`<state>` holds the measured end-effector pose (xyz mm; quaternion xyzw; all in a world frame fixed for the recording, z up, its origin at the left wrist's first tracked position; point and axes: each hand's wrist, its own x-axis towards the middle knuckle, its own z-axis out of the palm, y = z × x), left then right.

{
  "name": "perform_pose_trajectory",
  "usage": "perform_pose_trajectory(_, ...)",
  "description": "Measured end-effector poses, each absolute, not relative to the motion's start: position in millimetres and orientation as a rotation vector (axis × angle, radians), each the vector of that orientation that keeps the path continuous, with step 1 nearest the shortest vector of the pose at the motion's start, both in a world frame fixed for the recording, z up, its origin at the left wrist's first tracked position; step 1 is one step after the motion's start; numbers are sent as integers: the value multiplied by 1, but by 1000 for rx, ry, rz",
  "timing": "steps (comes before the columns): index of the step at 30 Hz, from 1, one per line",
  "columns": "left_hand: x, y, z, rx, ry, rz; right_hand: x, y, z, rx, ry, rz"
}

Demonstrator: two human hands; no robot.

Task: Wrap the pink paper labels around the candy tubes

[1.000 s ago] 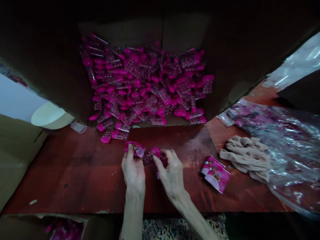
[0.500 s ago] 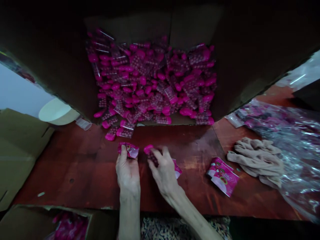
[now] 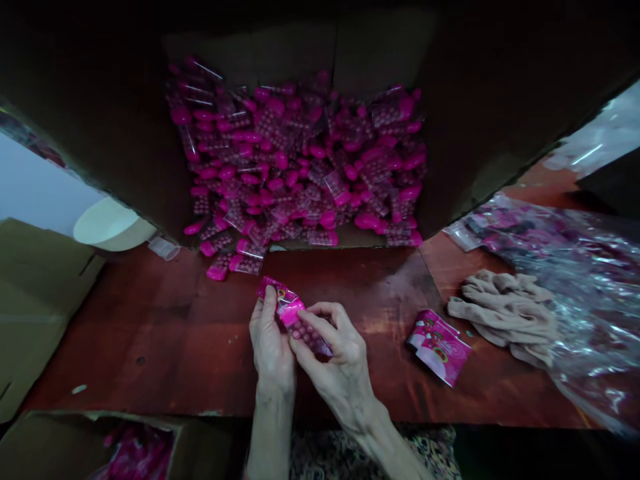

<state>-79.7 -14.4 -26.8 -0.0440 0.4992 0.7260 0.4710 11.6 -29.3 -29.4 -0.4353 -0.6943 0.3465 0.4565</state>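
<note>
My left hand [image 3: 274, 350] pinches a glossy pink printed sleeve [image 3: 270, 287] between thumb and fingers, just in front of the big carton. In my right hand [image 3: 343, 357] is a small clear bottle [image 3: 306, 332] with a bright pink cap, full of round pinkish balls. Its cap end is against the sleeve's near end; whether it sits inside the sleeve I cannot tell. Thumb and index finger grip the bottle's body. More pink printed sleeves [image 3: 440, 347] lie flat on the table to the right of my hands.
A large open carton [image 3: 465, 133] holds a heap of pink-capped bottles [image 3: 300, 167]; several spill over its front edge. A beige cloth [image 3: 505, 313] and clear plastic bags [image 3: 590, 300] lie right. Left are a white bowl [image 3: 113, 227] and cardboard [image 3: 40, 313]; another box [image 3: 200, 447] is below.
My left hand has moved right with the sleeve, tilting it. My right hand has turned the bottle so its cap meets the sleeve. The hands, apart before, are now together.
</note>
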Motion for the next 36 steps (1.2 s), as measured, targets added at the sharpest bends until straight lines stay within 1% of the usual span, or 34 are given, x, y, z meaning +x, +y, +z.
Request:
perform_pose_trajectory(3, -78, -14, -28, -101, 1252, 1746, 18, -27, -32, -1002, -1726, 882)
perform_pose_trajectory(10, -67, -13, -27, -19, 1196, 1740, 22, -26, -41, -1008, -1758, 560)
perform_pose_trajectory(16, -69, -15, -27, 213, 1263, 1787, 26, -26, -46, -1017, -1801, 452)
perform_pose_trajectory(19, -70, -15, -29, 222, 1262, 1720, 26, -25, -45, -1043, -1749, 476)
perform_pose_trajectory(25, -71, -17, -29, 175, 1165, 1627, 27, -24, -43, -1178, -1557, 699)
perform_pose_trajectory(27, -68, -20, -28, 218, 1217, 1642, 26, -26, -45, -1168, -1598, 627)
perform_pose_trajectory(30, -61, -24, -26, 297, 1352, 1720, 24, -30, -47, -1107, -1697, 401)
perform_pose_trajectory(32, -58, -25, -26, 303, 1362, 1762, 24, -32, -47, -1082, -1719, 336)
perform_pose_trajectory(34, -58, -24, -26, 253, 1283, 1760, 25, -30, -45, -1101, -1693, 393)
perform_pose_trajectory(36, -60, -24, -26, 186, 1192, 1728, 28, -28, -42, -1145, -1632, 532)
